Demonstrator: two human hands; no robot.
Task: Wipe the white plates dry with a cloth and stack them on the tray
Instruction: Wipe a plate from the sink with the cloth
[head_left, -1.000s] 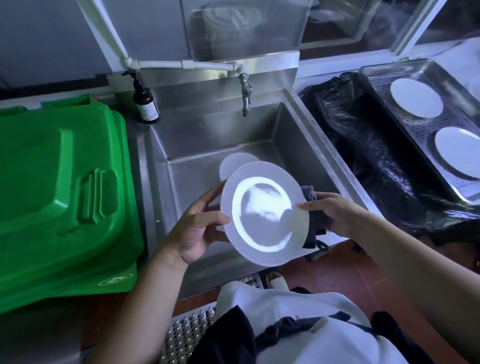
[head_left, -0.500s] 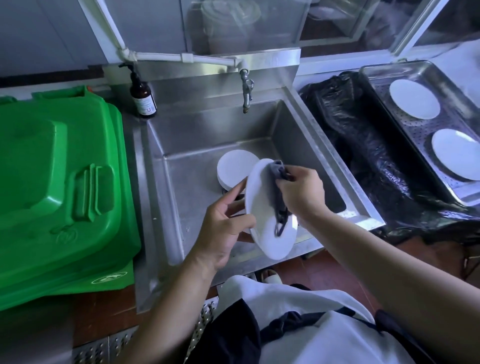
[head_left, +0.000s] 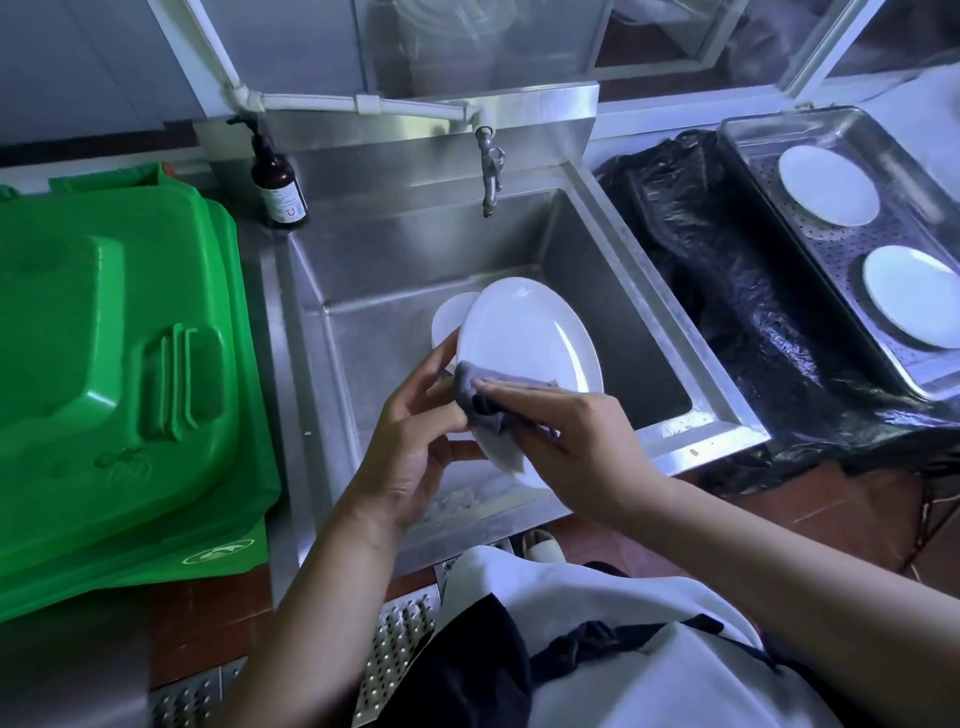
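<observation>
A white plate (head_left: 524, 338) is held tilted over the steel sink (head_left: 363, 270). My left hand (head_left: 415, 431) grips its lower left rim from behind. My right hand (head_left: 576, 441) presses a grey cloth (head_left: 485, 387) onto the plate's lower face, fingers curled round the cloth. Behind the held plate, a stack of white plates (head_left: 448, 322) stands on the sink floor, mostly hidden. At the right, a perforated steel tray (head_left: 831, 260) carries two white plates, one far (head_left: 828, 184) and one near (head_left: 914, 296).
A green bin lid (head_left: 114, 364) fills the left side. A brown pump bottle (head_left: 278, 182) stands at the sink's back left corner, and a tap (head_left: 491, 171) hangs over the basin. A black plastic bag (head_left: 717, 291) lies between sink and tray.
The plate has turned from edge-on to face up toward me. My right hand with the cloth slid from the plate's upper part down to its lower edge. The view has shifted slightly.
</observation>
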